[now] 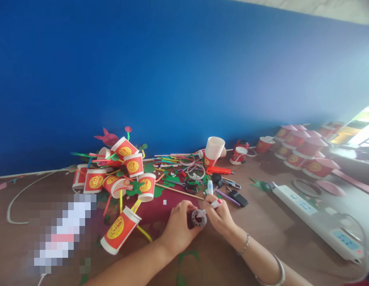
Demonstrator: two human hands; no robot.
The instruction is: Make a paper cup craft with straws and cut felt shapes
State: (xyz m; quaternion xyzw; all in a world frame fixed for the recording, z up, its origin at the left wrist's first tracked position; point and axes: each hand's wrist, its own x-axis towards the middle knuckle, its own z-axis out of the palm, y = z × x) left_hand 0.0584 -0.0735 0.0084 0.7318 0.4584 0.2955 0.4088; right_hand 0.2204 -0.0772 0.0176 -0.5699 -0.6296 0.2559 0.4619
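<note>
My left hand (182, 223) is closed around a dark round roll with a grey, hole-ringed face (199, 218), much like a tape roll. Something whitish shows in the middle of that face. Close on its right, my right hand (219, 216) grips a white marker-like stick with a red end (216, 203); its other end is hard to make out. Just beyond the right hand stands a small white tube (209, 187). A thin wooden stick (181, 191) ends near the right fingers. Black-handled scissors (190, 186) lie behind the hands.
Red paper cups (120, 230) joined with pipe cleaners pile up on the left. A white cup stack (214, 147), an orange cutter (220, 170) and black keys (238, 198) sit behind. At right are a power strip (315, 218) and stacked cups (309, 145) before the blue wall (172, 79).
</note>
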